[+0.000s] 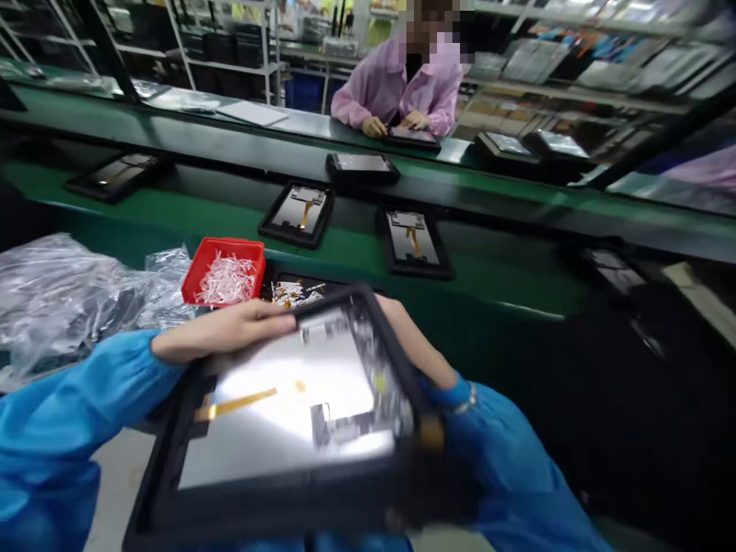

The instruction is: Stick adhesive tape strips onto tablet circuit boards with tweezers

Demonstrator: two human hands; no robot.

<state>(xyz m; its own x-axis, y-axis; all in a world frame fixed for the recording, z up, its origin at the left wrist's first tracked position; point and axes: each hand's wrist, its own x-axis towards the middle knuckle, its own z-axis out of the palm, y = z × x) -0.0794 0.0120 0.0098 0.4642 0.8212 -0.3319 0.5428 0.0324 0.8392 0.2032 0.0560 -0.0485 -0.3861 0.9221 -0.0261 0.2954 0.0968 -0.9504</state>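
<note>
A black tray (276, 502) is tilted up close to me, blurred by motion. Inside lies a tablet with its back off (230, 452), showing a silvery plate, an orange flex cable (238, 404) and a circuit board along one side. My left hand (238, 328) grips the tray's upper left edge, fingers reaching onto it. Behind the far right edge is my right hand (405, 330), holding the tray there; its fingertips are hidden. Just past the tray stand a red bin (261, 268) of small white strips and a dark tray holding small white and gold pieces (293, 294).
Several similar trays with tablets, such as one at centre (297, 215) and one at right (415, 241), lie on the green conveyor (350, 222). Clear plastic bags (74, 299) heap at left. Across the line a person in pink (396, 84) handles another tablet.
</note>
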